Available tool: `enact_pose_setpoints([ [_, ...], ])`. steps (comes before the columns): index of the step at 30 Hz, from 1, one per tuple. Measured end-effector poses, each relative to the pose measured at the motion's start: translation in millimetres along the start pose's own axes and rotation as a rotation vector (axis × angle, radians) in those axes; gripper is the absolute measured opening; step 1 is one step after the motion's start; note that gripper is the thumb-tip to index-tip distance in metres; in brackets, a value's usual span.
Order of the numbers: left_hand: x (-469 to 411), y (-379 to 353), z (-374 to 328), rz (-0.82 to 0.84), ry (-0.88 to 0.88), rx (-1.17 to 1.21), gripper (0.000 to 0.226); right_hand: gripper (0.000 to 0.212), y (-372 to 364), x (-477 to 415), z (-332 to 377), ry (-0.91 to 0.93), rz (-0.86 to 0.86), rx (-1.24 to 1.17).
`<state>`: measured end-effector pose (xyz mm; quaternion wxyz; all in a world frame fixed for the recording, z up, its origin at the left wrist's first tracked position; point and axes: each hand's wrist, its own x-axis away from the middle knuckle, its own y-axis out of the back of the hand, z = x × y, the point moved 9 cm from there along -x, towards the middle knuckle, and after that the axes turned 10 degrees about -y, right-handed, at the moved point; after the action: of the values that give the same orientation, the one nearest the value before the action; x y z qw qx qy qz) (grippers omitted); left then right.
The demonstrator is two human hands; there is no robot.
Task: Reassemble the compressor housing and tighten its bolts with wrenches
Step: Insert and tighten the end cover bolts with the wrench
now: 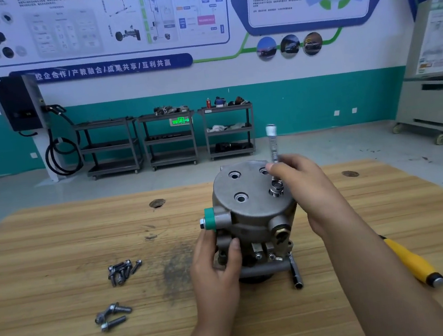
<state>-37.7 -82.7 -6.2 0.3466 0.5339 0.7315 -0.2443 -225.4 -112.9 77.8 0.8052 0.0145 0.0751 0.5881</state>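
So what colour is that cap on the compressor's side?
Green; the cap shows best in the head view.

So the compressor housing (253,214) sits mid table (57,241), wrench (274,159) standing up on its top, right side. Bolts (123,271) lie in two bunches off to its left, a screwdriver (416,265) off to the right, three carts (169,140) way behind along the wall (317,101).

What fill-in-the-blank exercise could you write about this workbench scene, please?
1. The right hand holds a wrench upright on the ____ of the compressor.
2. The cap above the left hand is ____.
3. Loose bolts lie on the table, to the compressor's ____.
4. The tool beside the right forearm has a ____ handle.
Missing words: top; green; left; yellow.
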Motion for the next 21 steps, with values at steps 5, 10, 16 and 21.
enact_pose_setpoints([
  [5, 0, -2, 1, 0.012, -0.014, -0.012, 0.031, 0.012, 6, 18, -20, 0.031, 0.002, -0.640],
  [10, 1, -4, 1, 0.020, -0.021, -0.024, 0.041, 0.014, 10, 55, -23, 0.351, -0.154, -0.543],
  [16, 1, 1, 3, -0.032, 0.007, 0.029, 0.029, 0.031, 12, 81, -10, 0.670, -0.296, -0.011],
  [21, 1, 2, 6, -0.039, 0.024, 0.062, 0.016, 0.015, 14, 81, 22, 0.767, -0.304, 0.107],
])
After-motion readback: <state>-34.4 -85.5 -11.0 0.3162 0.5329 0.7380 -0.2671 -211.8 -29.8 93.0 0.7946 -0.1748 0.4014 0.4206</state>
